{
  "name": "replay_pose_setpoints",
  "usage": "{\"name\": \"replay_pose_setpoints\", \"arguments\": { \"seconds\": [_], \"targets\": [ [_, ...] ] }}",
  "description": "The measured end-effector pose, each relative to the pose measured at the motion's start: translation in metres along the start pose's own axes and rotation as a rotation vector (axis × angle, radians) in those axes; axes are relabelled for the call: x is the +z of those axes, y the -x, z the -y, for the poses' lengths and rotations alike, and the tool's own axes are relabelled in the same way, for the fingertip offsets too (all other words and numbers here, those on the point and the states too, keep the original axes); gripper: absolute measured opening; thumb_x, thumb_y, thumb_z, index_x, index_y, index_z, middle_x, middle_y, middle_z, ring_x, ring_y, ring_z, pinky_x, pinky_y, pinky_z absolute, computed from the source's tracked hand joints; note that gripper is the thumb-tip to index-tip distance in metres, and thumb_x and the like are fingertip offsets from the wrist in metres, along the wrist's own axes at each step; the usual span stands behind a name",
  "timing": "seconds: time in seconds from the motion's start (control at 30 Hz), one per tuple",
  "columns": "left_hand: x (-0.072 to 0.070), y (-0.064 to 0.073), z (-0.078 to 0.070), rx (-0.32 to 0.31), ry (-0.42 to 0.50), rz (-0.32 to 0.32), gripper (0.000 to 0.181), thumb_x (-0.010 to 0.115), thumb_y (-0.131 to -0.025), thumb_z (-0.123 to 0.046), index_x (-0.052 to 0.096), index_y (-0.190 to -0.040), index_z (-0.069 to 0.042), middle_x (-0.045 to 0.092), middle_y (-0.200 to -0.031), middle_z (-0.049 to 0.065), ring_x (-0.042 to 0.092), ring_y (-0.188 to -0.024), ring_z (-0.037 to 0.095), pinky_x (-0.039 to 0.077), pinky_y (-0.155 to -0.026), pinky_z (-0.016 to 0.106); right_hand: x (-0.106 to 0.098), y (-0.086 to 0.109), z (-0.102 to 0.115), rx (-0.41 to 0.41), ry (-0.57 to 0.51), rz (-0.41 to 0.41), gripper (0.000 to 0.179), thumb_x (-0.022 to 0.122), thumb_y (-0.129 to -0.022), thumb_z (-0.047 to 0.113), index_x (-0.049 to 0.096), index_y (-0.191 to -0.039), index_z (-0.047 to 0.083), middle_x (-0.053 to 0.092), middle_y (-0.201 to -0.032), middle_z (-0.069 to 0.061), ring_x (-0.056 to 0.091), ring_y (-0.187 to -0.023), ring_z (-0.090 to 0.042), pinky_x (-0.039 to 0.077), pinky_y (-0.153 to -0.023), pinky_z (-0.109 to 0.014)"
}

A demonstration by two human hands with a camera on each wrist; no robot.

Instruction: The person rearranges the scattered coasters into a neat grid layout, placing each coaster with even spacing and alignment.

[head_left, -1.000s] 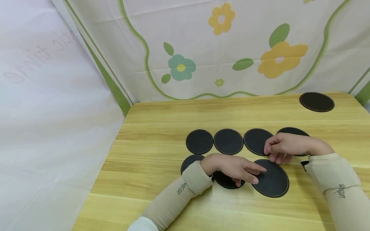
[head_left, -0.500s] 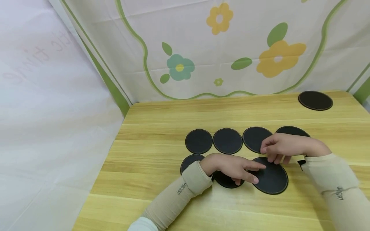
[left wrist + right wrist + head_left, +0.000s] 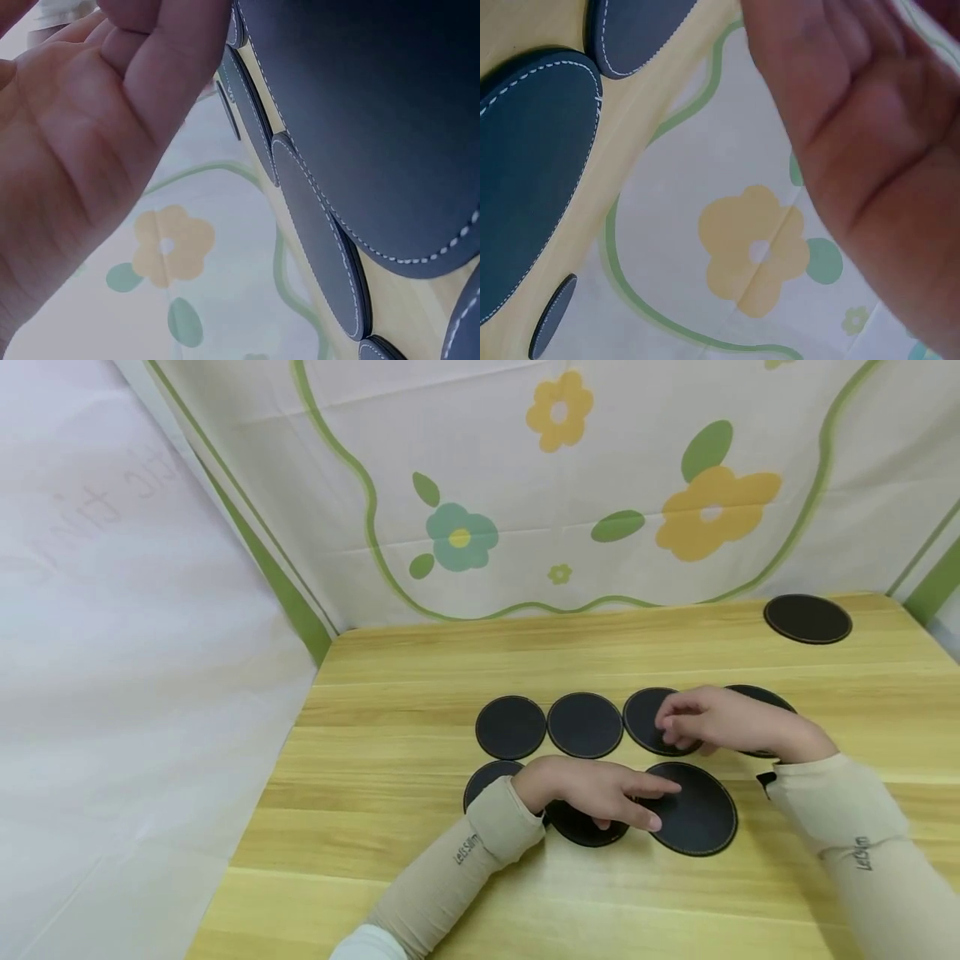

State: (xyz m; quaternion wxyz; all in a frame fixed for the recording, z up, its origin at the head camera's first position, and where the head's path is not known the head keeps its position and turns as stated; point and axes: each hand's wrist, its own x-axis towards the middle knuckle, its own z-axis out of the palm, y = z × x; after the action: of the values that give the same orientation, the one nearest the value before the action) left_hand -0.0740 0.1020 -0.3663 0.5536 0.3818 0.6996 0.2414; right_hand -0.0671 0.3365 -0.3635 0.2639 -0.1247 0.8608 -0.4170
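Black round coasters with stitched rims lie in two rows on the wooden table. In the head view my left hand (image 3: 588, 787) stretches over the front middle coaster (image 3: 585, 832), its fingers extended onto the front right coaster (image 3: 701, 827). Whether those fingertips press down cannot be made out. My right hand (image 3: 723, 720), loosely bent and holding nothing visible, hovers around the third back coaster (image 3: 641, 714) and partly covers the fourth one (image 3: 761, 695). In the left wrist view the left palm (image 3: 75, 150) is beside a large near coaster (image 3: 375, 127). The right palm (image 3: 885, 150) shows in the right wrist view.
Two more back-row coasters, the first (image 3: 512, 727) and the second (image 3: 585, 725), sit left of the right hand. My left forearm partly hides a front left coaster (image 3: 487, 779). A lone coaster (image 3: 807, 618) lies at the far right. Behind hangs a flowered cloth (image 3: 525, 485).
My right hand has risen off the front right coaster's far edge and moved up and left. That coaster has slid slightly toward the back row. The left hand stays nearly still.
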Motion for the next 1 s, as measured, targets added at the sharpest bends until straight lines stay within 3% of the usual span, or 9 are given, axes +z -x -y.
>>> {"name": "replay_pose_setpoints", "arguments": {
  "seconds": [0.07,0.13,0.23,0.33,0.6,0.83,1.0],
  "targets": [
    [0.0,0.001,0.001,0.008,-0.002,0.005,0.062,0.056,-0.106,-0.026,0.029,-0.161,-0.024,0.033,-0.158,-0.011,0.063,-0.081,0.013,0.053,-0.066,0.024,0.001,-0.003,-0.001,-0.044,0.078,-0.096,0.024,0.056,-0.105,0.02,0.068,-0.121,0.005,0.068,-0.113,-0.01,0.064,-0.102,-0.029,0.054,-0.079,-0.046],
    [0.0,0.001,0.001,0.013,0.001,0.009,0.062,0.056,-0.106,-0.027,0.029,-0.161,-0.024,0.033,-0.158,-0.011,0.063,-0.08,0.014,0.053,-0.067,0.023,0.003,-0.005,-0.002,-0.058,0.16,-0.141,0.03,0.057,-0.105,0.02,0.065,-0.128,0.004,0.066,-0.122,-0.015,0.062,-0.109,-0.036,0.052,-0.085,-0.052],
    [-0.001,0.004,0.0,0.013,0.004,0.01,0.061,0.055,-0.106,-0.027,0.029,-0.161,-0.023,0.033,-0.158,-0.011,0.063,-0.083,0.012,0.054,-0.069,0.023,0.006,-0.005,-0.002,-0.042,0.229,-0.122,0.037,0.057,-0.105,0.021,0.061,-0.135,0.001,0.06,-0.132,-0.022,0.057,-0.12,-0.044,0.047,-0.092,-0.059],
    [-0.002,0.006,-0.001,0.012,-0.003,0.005,0.059,0.055,-0.107,-0.027,0.031,-0.161,-0.022,0.035,-0.157,-0.012,0.063,-0.084,0.012,0.053,-0.069,0.023,0.006,-0.003,0.0,-0.018,0.241,-0.088,0.039,0.056,-0.104,0.022,0.06,-0.136,0.0,0.06,-0.132,-0.024,0.056,-0.12,-0.045,0.047,-0.091,-0.059],
    [-0.003,0.005,-0.002,0.032,-0.012,-0.001,0.057,0.054,-0.107,-0.026,0.033,-0.16,-0.018,0.039,-0.156,-0.009,0.062,-0.073,0.016,0.053,-0.068,0.023,0.007,-0.002,0.0,-0.028,0.225,-0.094,0.038,0.057,-0.104,0.024,0.061,-0.136,0.002,0.062,-0.131,-0.021,0.059,-0.119,-0.041,0.049,-0.09,-0.057],
    [-0.006,0.009,0.001,0.057,-0.121,-0.073,0.055,0.053,-0.107,-0.03,0.037,-0.159,-0.019,0.043,-0.15,-0.013,0.067,-0.073,0.013,0.046,-0.083,0.015,-0.001,-0.001,0.003,-0.084,0.123,-0.071,0.038,0.055,-0.106,0.024,0.06,-0.138,0.005,0.063,-0.131,-0.014,0.059,-0.12,-0.035,0.048,-0.095,-0.053],
    [-0.011,0.023,0.008,0.085,-0.099,-0.11,0.054,0.054,-0.107,-0.029,0.039,-0.158,-0.017,0.046,-0.152,-0.005,0.07,-0.082,0.012,0.045,-0.088,0.016,-0.028,0.0,-0.016,-0.114,0.058,-0.2,0.036,0.054,-0.107,0.019,0.059,-0.137,0.001,0.066,-0.125,-0.017,0.064,-0.111,-0.033,0.054,-0.087,-0.043]
  ]
}}
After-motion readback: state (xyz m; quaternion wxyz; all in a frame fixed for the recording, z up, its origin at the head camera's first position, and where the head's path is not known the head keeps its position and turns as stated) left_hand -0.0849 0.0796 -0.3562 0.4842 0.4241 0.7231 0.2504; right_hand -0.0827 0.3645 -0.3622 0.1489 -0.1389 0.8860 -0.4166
